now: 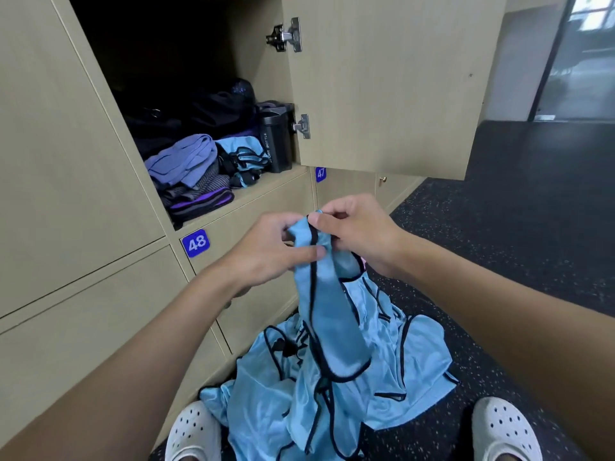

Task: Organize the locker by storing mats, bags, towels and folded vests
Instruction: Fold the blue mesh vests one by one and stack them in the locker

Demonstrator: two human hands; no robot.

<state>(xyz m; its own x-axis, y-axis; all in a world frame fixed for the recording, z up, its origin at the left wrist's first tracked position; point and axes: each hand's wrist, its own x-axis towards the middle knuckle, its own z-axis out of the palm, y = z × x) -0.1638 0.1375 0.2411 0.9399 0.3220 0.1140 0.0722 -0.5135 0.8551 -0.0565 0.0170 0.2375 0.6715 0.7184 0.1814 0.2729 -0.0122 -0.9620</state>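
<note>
From the head camera, our left hand point(266, 247) and right hand point(359, 234) are together in front of the lockers, both pinching the top of a light-blue vest point(329, 314) with black trim; the left thumb and fingers nip the cloth from the left, and the right thumb presses its black edge against curled fingers. The vest hangs down between our arms and runs into a heap of the same blue cloth point(402, 357) on the dark speckled floor point(515, 211), between our two white shoes point(194, 430); we cannot tell how many vests the heap holds.

Up and to the left, the locker point(266, 186) stands with its door point(382, 88) swung out to the right. On its shelf a folded blue vest point(243, 151) lies between a stack of purple cloths point(186, 161) and a black bottle point(276, 141); a black bag point(213, 111) sits behind them in the dark. Below the shelf are the blue number tags 48 point(196, 243) and 47 point(320, 174).
</note>
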